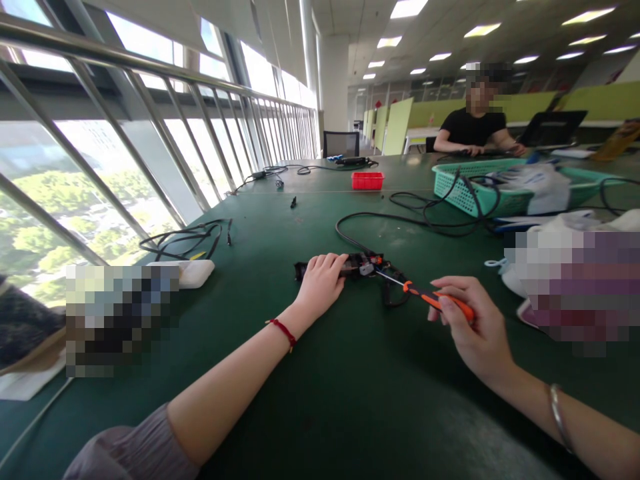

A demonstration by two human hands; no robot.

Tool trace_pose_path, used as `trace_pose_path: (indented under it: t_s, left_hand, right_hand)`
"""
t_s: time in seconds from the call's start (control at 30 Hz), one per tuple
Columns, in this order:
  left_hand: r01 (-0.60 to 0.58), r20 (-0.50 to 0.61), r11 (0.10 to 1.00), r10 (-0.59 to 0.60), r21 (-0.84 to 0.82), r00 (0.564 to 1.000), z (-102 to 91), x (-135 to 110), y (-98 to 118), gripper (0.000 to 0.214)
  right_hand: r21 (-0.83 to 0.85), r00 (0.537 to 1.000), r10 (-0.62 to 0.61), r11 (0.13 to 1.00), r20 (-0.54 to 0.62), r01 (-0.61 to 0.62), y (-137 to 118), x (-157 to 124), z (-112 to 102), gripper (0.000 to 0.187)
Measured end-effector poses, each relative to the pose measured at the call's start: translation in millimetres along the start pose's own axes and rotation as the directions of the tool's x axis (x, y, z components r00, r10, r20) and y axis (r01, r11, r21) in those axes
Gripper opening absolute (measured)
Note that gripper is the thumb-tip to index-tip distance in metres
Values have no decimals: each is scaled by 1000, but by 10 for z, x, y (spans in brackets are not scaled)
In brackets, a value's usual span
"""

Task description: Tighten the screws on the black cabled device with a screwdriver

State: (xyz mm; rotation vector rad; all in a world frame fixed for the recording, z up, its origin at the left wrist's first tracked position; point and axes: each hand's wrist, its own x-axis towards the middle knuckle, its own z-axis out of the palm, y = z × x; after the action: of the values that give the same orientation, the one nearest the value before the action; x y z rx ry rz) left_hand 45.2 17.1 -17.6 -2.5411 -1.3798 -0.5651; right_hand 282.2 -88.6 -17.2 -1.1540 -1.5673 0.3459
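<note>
A black corded device with its inner parts exposed (367, 265) lies on the green table; its exact kind is unclear. My left hand (323, 280) rests over its left part, fingers wrapped across the dark body. In my right hand (473, 327) is a screwdriver (430, 298) with an orange and black handle, held between thumb and fingers. Its metal shaft points left, and the tip reaches the exposed parts near a grey piece and a bit of orange. A black loop-shaped part (395, 293) sits just below the shaft. My left palm hides some of the device.
A black cable (380, 215) runs from the device toward a green basket (465, 190) holding bags. Farther back is a red tray (367, 181). Coiled cables (187, 237) and a white object (197, 273) lie left, beside a railing. A person (475, 123) sits across the table.
</note>
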Motion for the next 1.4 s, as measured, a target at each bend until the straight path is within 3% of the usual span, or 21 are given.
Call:
trace_pose_path:
  t_s: [0.2,0.33,0.5,0.63,0.8,0.9,1.03,1.1,1.23,1.4]
  left_hand:
    - [-3,-2,1000,3,-12,1000,-9,-2,4,42]
    - [-4,-1,1000,4,-7,1000,-15,-2,4,41]
    - [-3,-4,999,3,-34,1000,-37,-2,19,39]
    - [2,-9,999,-2,-38,1000,-32,-2,22,36]
    - [3,-8,999,-3,-36,1000,-29,5,29,34]
    - [7,-4,999,-7,-41,1000,-36,9,37,34]
    - [8,-6,999,-8,-37,1000,-35,6,33,33]
    - [3,-10,1000,-4,-31,1000,-33,3,29,34]
    - [8,-4,1000,-8,-13,1000,-37,0,33,34]
    - [15,-8,1000,-15,-20,1000,-34,4,40,34]
  right_hand:
    - [-62,977,-138,990,-161,129,68,-10,26,32]
    - [-132,971,-215,971,-102,201,49,-13,26,27]
    - [-88,994,-108,990,18,109,7,0,13,15]
    - [-76,993,-97,993,-65,92,30,-4,20,23]
    - [-149,959,-255,960,-123,236,43,-18,18,35]
    - [-173,964,-256,955,-73,241,23,-15,14,26]
    - [-53,995,-63,996,82,68,-6,-1,34,18]
    - [-25,995,5,1000,97,-2,-10,6,44,20]
    - [-23,996,-51,998,74,53,-2,6,45,17]
    - [-60,947,-96,991,308,120,-1,11,68,19]
